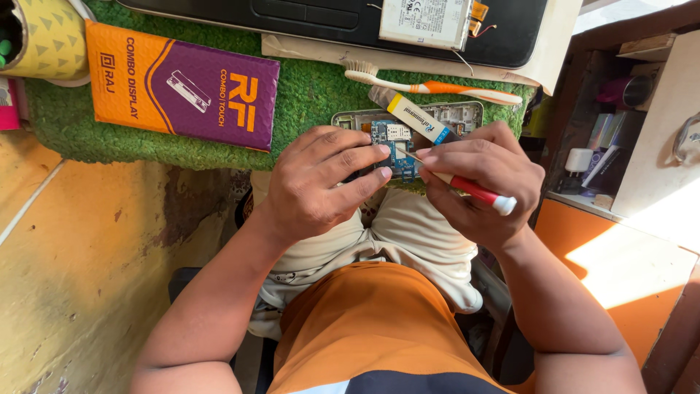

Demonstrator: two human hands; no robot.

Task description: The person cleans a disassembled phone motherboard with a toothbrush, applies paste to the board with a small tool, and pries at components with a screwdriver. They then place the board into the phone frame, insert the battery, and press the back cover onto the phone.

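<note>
The left hand [321, 182] is pinning down the opened phone [408, 135] at the green mat's [306, 87] near edge while the right hand [481, 182], fingers closed around a red-handled screwdriver [470, 188], is working its tip at the blue circuit board [397, 153], seemingly the unscrewing step, calling for a steady, upright tip.

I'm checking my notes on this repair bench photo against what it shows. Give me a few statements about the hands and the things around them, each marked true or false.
1. The right hand holds a red-handled screwdriver. True.
2. The left hand rests on the opened phone. True.
3. The toothbrush lies on the bare floor. False: it lies at the far edge of the green mat, beyond the phone.
4. The orange and purple packet lies to the right of the phone. False: it lies to the left.
5. A small tube lies across the phone. True.
</note>
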